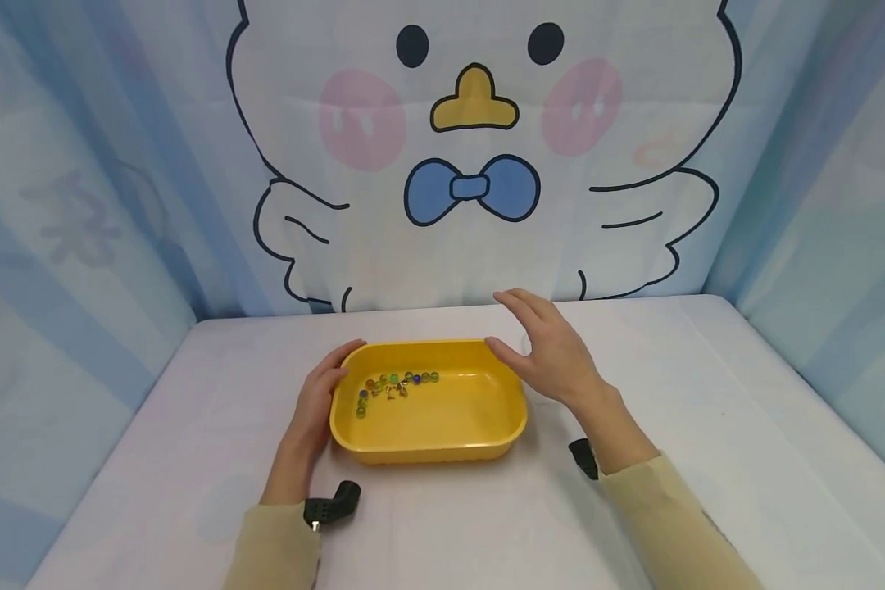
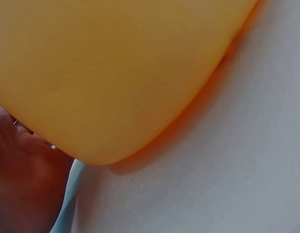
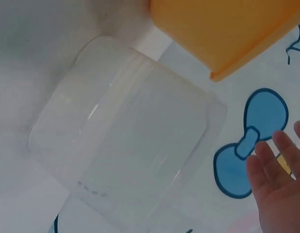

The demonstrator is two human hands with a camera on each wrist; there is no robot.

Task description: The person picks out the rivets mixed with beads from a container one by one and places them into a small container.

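Note:
A yellow plastic tray with rounded corners sits on the white-covered table. Inside, glass marbles, green, blue and amber, form a curved line along the back and left. Several tiny gold-coloured pieces lie beside them, too small to identify. My left hand rests along the tray's left outer side, fingers extended toward the back corner. My right hand hovers around the back right corner, thumb and fingers spread, holding nothing. In the right wrist view, a clear plastic container stands near that hand; I cannot make it out in the head view.
Behind the table hangs a curtain with a cartoon bird and a blue bow tie. Pale blue curtains flank both sides. Each wrist carries a black camera mount.

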